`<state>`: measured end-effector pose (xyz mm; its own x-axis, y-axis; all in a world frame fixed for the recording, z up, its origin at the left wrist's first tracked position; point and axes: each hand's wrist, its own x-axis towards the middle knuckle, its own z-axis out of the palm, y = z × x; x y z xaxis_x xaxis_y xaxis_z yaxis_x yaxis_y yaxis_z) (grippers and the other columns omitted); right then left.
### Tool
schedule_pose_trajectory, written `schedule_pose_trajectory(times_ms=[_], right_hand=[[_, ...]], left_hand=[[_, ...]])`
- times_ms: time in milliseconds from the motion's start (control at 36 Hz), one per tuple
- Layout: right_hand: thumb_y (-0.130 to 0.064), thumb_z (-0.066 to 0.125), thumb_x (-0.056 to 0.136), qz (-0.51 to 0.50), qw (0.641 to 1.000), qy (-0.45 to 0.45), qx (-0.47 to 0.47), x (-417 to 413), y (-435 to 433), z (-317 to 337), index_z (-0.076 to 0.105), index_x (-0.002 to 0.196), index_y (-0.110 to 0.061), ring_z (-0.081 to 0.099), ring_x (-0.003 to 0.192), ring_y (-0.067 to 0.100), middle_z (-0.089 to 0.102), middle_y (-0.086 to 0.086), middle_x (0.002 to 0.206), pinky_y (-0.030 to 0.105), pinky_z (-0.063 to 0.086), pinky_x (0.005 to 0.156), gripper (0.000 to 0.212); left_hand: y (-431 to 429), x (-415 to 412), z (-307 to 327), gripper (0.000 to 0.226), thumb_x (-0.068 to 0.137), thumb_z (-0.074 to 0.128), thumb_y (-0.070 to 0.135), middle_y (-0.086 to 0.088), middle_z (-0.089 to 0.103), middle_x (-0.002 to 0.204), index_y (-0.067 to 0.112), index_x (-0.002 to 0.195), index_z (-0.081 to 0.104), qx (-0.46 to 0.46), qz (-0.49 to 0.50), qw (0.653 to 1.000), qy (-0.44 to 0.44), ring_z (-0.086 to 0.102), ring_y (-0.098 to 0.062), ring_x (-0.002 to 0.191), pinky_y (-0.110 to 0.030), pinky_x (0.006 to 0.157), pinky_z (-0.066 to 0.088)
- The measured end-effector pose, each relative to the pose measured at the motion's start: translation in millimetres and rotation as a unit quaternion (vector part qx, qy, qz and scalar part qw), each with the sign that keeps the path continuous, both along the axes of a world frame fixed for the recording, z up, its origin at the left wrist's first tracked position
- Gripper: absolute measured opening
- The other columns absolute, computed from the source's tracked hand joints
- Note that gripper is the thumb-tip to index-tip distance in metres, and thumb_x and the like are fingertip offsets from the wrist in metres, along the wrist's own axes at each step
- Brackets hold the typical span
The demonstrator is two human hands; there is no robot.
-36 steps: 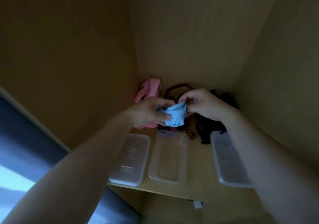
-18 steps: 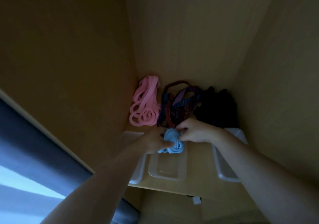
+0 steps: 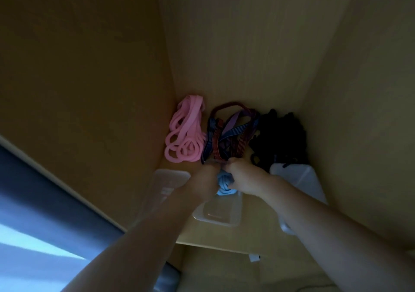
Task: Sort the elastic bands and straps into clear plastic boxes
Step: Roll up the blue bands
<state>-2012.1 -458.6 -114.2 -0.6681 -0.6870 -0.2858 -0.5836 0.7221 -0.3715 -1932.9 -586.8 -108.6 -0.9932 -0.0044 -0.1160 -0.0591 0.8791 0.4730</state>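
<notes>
Dim; forearms are hiding parts of the left box (image 3: 167, 180) and right box (image 3: 302, 179). Left hand (image 3: 205, 180) and right hand (image 3: 246, 179) are gripping the bunched blue band (image 3: 225, 185) over the far end of the middle box (image 3: 224, 216), the hands meeting above it, closer than 0.5 s ago.

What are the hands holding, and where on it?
A bunched blue band. The left hand grips its left side and the right hand its right side, at the far end of the middle box.
</notes>
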Motion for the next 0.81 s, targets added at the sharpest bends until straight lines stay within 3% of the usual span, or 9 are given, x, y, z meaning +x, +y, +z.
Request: schedule_pose_trajectory(times_ms=[111,222,361,417,472,528,583,694,806], right_hand=[[-0.023,0.07,0.082,0.022,0.999,0.024,-0.022,-1.1,5.8,2.8,0.062,0.116,-0.012,0.057,0.104,0.027,0.057,0.011,0.116,0.032,0.048,0.084,0.036],[-0.012,0.067,0.08,0.042,0.996,0.061,-0.044,0.3,13.7,6.1,0.065,0.107,-0.009,0.056,0.096,0.022,0.057,0.008,0.105,0.034,0.049,0.083,0.027],[-0.012,0.069,0.08,0.042,0.994,0.057,-0.078,0.7,14.5,13.9,0.067,0.111,-0.01,0.054,0.095,0.019,0.049,0.0,0.103,0.029,0.045,0.082,0.031],[-0.012,0.069,0.081,0.041,0.994,0.058,-0.085,0.9,14.7,16.7,0.067,0.115,-0.011,0.054,0.095,0.018,0.046,-0.003,0.102,0.03,0.046,0.084,0.034],[-0.013,0.069,0.082,0.041,0.993,0.061,-0.09,1.0,15.6,18.2,0.067,0.114,-0.011,0.055,0.095,0.018,0.047,-0.002,0.104,0.032,0.047,0.085,0.033],[-0.014,0.069,0.082,0.04,0.993,0.067,-0.091,0.5,17.0,19.8,0.068,0.11,-0.009,0.055,0.092,0.018,0.05,0.0,0.105,0.032,0.047,0.084,0.028],[-0.015,0.07,0.083,0.036,0.992,0.075,-0.096,0.1,18.0,22.8,0.069,0.106,-0.008,0.054,0.088,0.015,0.052,0.001,0.105,0.029,0.046,0.081,0.024],[-0.019,0.065,0.089,0.032,0.987,0.107,-0.117,-0.9,17.1,27.9,0.07,0.107,-0.011,0.05,0.083,0.01,0.055,0.0,0.101,0.02,0.037,0.074,0.021],[-0.023,0.062,0.092,0.03,0.986,0.113,-0.121,1.6,13.6,31.4,0.07,0.105,-0.01,0.051,0.081,0.01,0.055,-0.002,0.094,0.022,0.04,0.072,0.02]], left_hand=[[-5.4,-4.3,-2.9,0.043,0.091,0.051,0.001,-0.005,0.05,0.139,0.011,0.132,0.055,-0.04,0.009,0.998,0.054,0.047,-0.024,0.125,-0.027,0.1,0.035],[-15.0,-0.5,2.6,0.038,0.077,0.051,0.006,-0.022,0.066,0.112,-0.005,0.108,0.068,0.009,-0.015,0.999,0.051,0.063,-0.033,0.103,-0.038,0.092,0.049],[-18.6,0.7,8.1,0.032,0.087,0.055,0.005,-0.005,0.058,0.126,0.011,0.117,0.065,-0.015,0.026,0.997,0.073,0.054,-0.022,0.115,-0.024,0.095,0.042],[-16.1,2.4,16.1,0.024,0.084,0.053,0.008,-0.011,0.068,0.104,0.003,0.097,0.072,-0.001,-0.027,0.994,0.103,0.065,-0.024,0.093,-0.029,0.082,0.053],[-17.9,-0.8,10.8,0.031,0.079,0.047,0.013,-0.015,0.07,0.074,-0.005,0.071,0.07,0.039,-0.082,0.991,0.102,0.066,-0.023,0.064,-0.031,0.056,0.055],[-19.7,-1.2,8.3,0.032,0.08,0.047,0.014,-0.015,0.07,0.081,-0.007,0.075,0.07,0.025,-0.091,0.991,0.091,0.067,-0.024,0.07,-0.034,0.064,0.057],[-22.9,-1.1,3.4,0.038,0.077,0.045,0.022,-0.019,0.069,0.075,-0.006,0.073,0.07,0.037,-0.1,0.989,0.102,0.068,-0.03,0.068,-0.038,0.066,0.057],[-28.0,7.7,9.5,0.019,0.072,0.06,0.008,-0.018,0.066,0.061,-0.006,0.063,0.069,0.079,-0.058,0.991,0.094,0.064,-0.027,0.053,-0.018,0.057,0.043],[-33.9,25.9,14.8,0.021,0.083,0.056,0.011,-0.011,0.07,0.076,0.001,0.077,0.072,0.086,0.062,0.985,0.133,0.064,-0.02,0.07,-0.025,0.064,0.048]])
